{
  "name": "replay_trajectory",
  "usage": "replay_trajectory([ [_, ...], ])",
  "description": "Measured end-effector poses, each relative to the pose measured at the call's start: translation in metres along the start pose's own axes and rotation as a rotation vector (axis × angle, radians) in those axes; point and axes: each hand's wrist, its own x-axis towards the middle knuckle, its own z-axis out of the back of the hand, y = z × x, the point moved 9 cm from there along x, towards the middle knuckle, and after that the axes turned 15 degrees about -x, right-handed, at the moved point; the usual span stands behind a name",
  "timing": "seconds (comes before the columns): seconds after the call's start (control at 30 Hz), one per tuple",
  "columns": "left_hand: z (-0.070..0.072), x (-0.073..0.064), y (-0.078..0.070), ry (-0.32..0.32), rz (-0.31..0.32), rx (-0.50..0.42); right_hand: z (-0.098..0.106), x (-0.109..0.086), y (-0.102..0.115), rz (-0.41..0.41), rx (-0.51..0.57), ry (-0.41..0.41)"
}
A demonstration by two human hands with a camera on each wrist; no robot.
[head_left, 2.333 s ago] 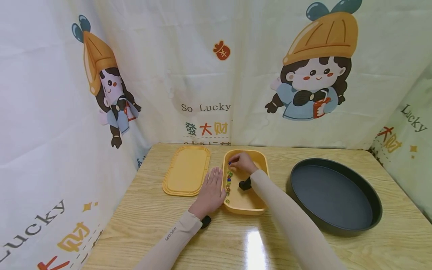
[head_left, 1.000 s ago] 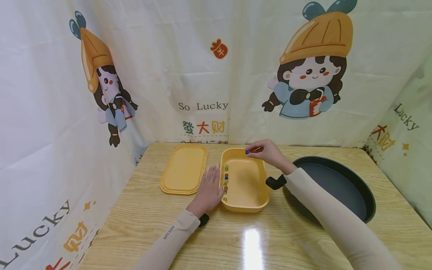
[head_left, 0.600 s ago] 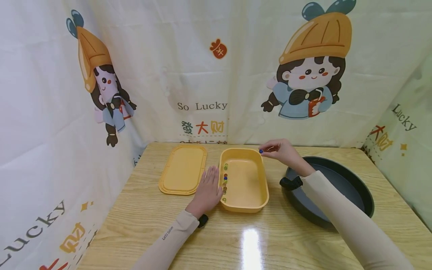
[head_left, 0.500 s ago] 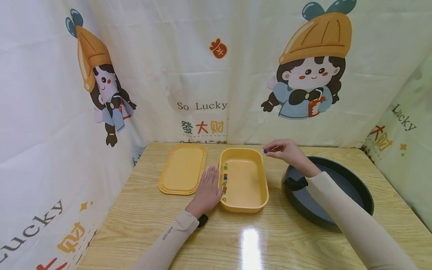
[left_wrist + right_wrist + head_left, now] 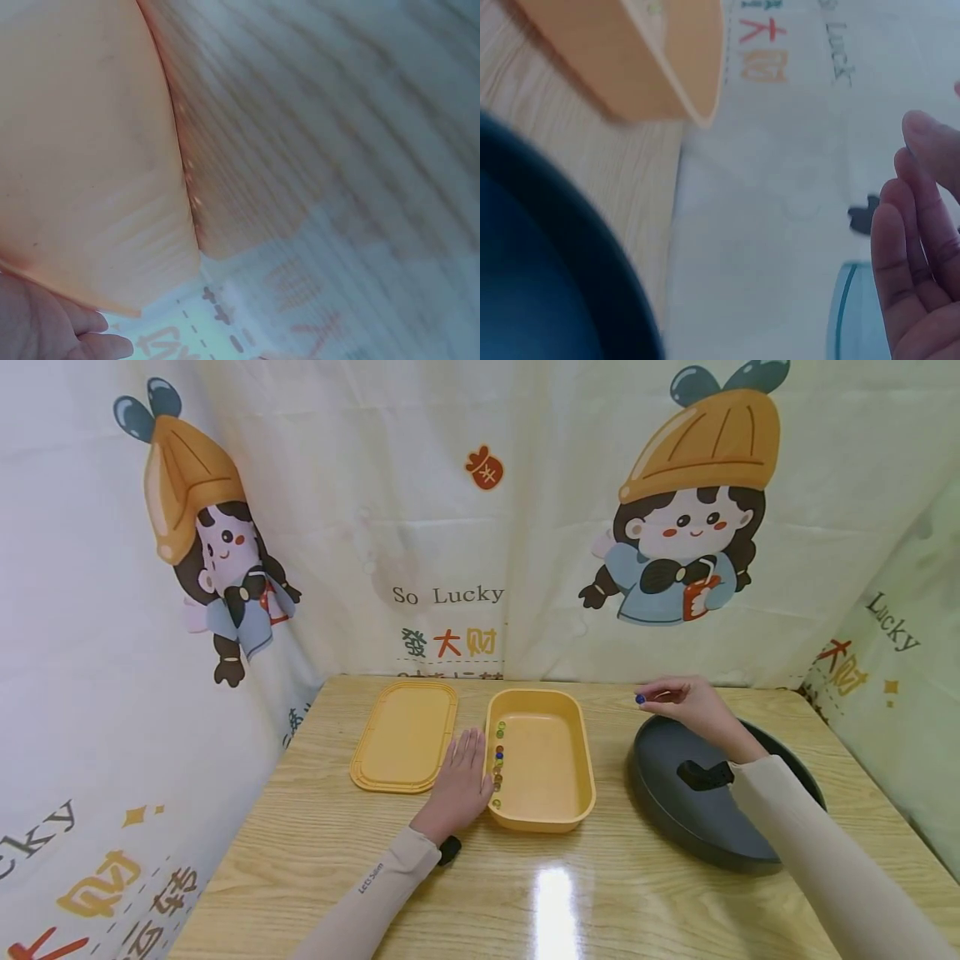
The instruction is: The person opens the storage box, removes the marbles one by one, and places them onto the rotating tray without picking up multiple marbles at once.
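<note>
Between thumb and fingertips my right hand (image 5: 692, 703) pinches a small blue marble (image 5: 640, 699), held above the far left rim of a dark round pan (image 5: 651, 793). In the right wrist view the marble is hidden by the fingers (image 5: 894, 247). My left hand (image 5: 457, 787) rests with straight fingers against the left side of a yellow tub (image 5: 551, 768). Several glass marbles, among them a blue marble (image 5: 499, 756) and a yellow-green marble (image 5: 501, 726), lie in a row along the tub's left inner wall.
A flat yellow lid (image 5: 407, 735) lies on the wooden table (image 5: 322, 860), left of the tub. Behind the table hangs a printed cloth (image 5: 555, 527), which also covers the sides. The pan stands at the right, a short gap from the tub.
My right hand has lifted the blue marble out of the tub and carried it rightward to the pan's far rim. The left hand has stayed at the tub's side.
</note>
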Motion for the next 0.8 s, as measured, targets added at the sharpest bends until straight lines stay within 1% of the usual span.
replay_trajectory([
  [0.2,-0.003,0.001,0.001,0.002,0.005,-0.001,0.003,-0.007,-0.031,-0.009,0.016,0.002],
  [0.4,-0.002,0.0,0.0,0.001,0.009,-0.003,0.002,-0.014,-0.063,-0.05,0.005,0.001],
  [0.63,-0.004,0.001,0.002,0.006,0.017,0.006,-0.001,-0.019,-0.092,-0.05,0.01,-0.017],
  [0.8,-0.004,0.001,0.003,0.007,0.021,-0.003,-0.007,-0.021,-0.111,-0.078,-0.001,-0.003],
])
